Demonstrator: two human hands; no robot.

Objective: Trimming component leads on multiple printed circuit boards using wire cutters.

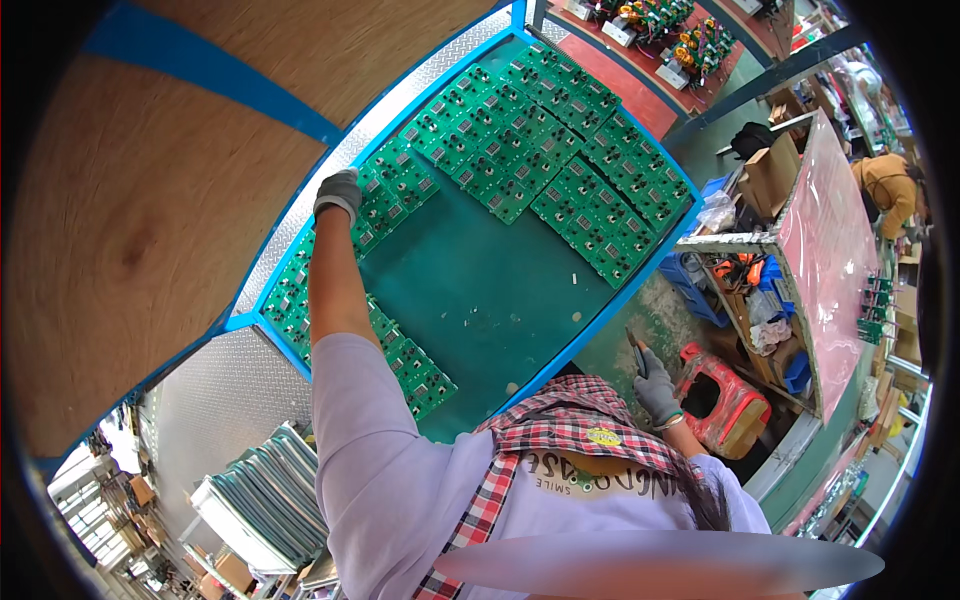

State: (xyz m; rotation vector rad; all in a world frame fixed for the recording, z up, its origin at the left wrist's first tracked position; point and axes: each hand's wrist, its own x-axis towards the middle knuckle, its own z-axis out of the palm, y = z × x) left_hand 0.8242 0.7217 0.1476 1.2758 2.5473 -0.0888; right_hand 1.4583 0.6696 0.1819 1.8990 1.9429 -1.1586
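Observation:
My left hand (340, 195), in a grey glove, reaches to the far left side of the table and touches or hovers over green circuit boards (394, 191). Its fingers are partly hidden, so I cannot tell whether they grip a board. Low on the right, beside the table, my gloved right hand (657, 390) holds a small hand tool (638, 356) with dark jaws pointing up and away. Panels of joined circuit boards (491, 142) with small displays and knobs cover the far part of the table. Another board panel (416, 375) lies near my left arm.
A blue frame (585, 330) edges the green table surface (480, 277). Right of it stand a red plastic stool (724, 401) and a shelf (750, 244) with bins and tools. Stacked trays (262, 502) stand lower left. Another person (889, 187) is at far right.

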